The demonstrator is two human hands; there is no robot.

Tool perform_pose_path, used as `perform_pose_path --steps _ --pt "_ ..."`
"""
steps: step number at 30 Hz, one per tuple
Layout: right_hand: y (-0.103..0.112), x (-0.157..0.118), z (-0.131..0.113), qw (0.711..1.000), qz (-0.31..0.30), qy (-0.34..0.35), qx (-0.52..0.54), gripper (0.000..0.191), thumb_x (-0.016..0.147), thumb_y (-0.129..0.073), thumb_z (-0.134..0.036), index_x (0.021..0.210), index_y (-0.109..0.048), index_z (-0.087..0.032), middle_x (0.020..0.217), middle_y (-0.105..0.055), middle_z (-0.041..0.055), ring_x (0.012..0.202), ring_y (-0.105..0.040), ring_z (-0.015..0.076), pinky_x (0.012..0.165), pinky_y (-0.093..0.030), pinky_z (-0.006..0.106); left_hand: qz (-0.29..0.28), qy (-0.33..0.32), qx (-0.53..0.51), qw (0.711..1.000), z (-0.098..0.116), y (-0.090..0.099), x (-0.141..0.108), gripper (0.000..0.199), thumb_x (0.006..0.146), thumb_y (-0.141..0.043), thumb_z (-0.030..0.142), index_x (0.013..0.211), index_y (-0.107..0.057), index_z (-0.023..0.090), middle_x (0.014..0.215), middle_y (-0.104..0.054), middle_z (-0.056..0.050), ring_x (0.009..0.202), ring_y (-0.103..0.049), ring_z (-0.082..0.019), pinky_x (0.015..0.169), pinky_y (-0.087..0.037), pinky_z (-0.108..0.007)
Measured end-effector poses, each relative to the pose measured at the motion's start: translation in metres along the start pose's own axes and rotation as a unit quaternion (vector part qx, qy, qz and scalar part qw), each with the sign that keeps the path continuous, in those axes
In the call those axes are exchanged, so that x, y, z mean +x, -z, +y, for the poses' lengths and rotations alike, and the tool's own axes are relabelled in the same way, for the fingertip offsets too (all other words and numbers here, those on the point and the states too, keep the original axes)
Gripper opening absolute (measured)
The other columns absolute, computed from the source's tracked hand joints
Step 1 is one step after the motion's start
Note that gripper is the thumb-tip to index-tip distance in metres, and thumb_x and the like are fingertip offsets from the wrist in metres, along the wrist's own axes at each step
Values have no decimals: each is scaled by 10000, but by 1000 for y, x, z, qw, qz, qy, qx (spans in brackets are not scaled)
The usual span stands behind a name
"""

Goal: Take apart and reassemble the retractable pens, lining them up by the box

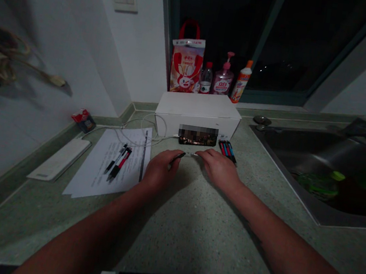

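Over the green speckled counter [184, 228], my left hand [162, 168] is closed round a dark pen barrel [176, 157] that points up and right. My right hand [218, 167] pinches a thin pale piece [194, 154] close to the barrel's tip; whether the two touch is too small to tell. Behind my hands a phone [198, 138] leans against a white box [200, 107], with a cable [165, 138] at its left end. Several pens [227, 151] lie right of the phone. More pens [120, 163] rest on printed sheets [101, 175] at the left.
A metal sink [299, 183] holds green items at the right. Left of the sheets lies a white flat device [60, 159], with a small red and blue packet [83, 120] behind it. A bag [186, 67] and bottles [223, 81] stand behind the box by the window.
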State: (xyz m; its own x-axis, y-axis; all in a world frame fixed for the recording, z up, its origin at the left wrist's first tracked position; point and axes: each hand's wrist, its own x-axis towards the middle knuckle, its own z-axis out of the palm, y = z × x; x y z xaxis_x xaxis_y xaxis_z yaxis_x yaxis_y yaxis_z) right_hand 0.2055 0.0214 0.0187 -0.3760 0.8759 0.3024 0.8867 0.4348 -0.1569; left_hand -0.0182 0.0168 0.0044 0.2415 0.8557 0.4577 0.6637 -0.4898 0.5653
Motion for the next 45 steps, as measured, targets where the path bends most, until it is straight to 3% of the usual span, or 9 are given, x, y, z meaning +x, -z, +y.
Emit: perform_pose_path --steps 8,13,19,28,32,34,36,40,45 --pt "3 0 -1 999 -21 26 -8 355 997 -502 -144 1284 -680 -254 1142 -713 85 1023 -651 238 865 -481 353 -50 -40 51 997 -3 2 3 280 986 -501 209 1160 -720 214 1077 -754 -68 1008 -671 -248 909 -517 -408" --pt "-2 1 -5 995 -11 70 64 214 993 -570 -184 1157 -706 -183 1076 -721 96 1039 -647 236 919 -489 362 -102 -44 39 993 2 0 3 251 965 -553 180 1117 -745 236 1044 -772 -49 975 -683 -240 908 -509 -398" --pt "-8 -1 -7 989 -5 88 119 152 985 -597 -214 1082 -710 -187 1044 -719 93 1016 -653 238 882 -503 367 -79 46 -36 995 3 -6 -2 175 927 -623 181 1027 -759 227 992 -780 -33 925 -709 -220 856 -539 -359" --pt "-12 -1 -8 985 -37 82 146 240 1034 -502 -250 1146 -708 -201 1050 -722 79 996 -662 211 875 -497 337 -20 -11 -106 994 -4 -11 -2 140 850 -655 119 902 -733 223 948 -767 -30 944 -697 -205 904 -546 -373" --pt "-13 -1 -8 987 -24 76 143 253 1041 -489 -259 1155 -707 -202 1049 -717 82 1010 -657 217 879 -496 341 -3 74 -132 988 0 -8 -2 256 859 -696 266 1108 -689 204 984 -761 -50 900 -713 -215 844 -562 -362" --pt "-12 -2 -7 987 -19 72 141 247 1040 -496 -265 1150 -707 -199 1047 -718 84 1012 -657 220 883 -497 342 -15 112 -126 986 2 -5 -1 174 912 -624 322 1012 -706 205 879 -754 -35 823 -709 -209 792 -561 -350" --pt "-11 -1 -7 988 -18 69 138 239 1038 -505 -267 1145 -706 -196 1045 -720 85 1013 -658 224 883 -499 343 -22 114 -122 986 3 -2 1 148 911 -601 301 871 -711 210 837 -746 -27 808 -700 -205 797 -555 -348" --pt "-9 -1 -7 989 -13 61 135 230 1036 -511 -257 1143 -704 -195 1036 -719 89 1004 -663 228 872 -508 349 3 117 -162 980 3 -1 4 167 831 -685 289 969 -717 201 903 -760 -46 853 -707 -218 812 -556 -355" --pt "-7 0 -7 990 -12 59 128 224 1038 -508 -250 1133 -704 -198 1034 -718 88 1018 -663 237 880 -511 363 17 130 -164 978 4 -2 4 113 815 -671 296 860 -718 204 864 -759 -42 834 -698 -216 828 -549 -368"
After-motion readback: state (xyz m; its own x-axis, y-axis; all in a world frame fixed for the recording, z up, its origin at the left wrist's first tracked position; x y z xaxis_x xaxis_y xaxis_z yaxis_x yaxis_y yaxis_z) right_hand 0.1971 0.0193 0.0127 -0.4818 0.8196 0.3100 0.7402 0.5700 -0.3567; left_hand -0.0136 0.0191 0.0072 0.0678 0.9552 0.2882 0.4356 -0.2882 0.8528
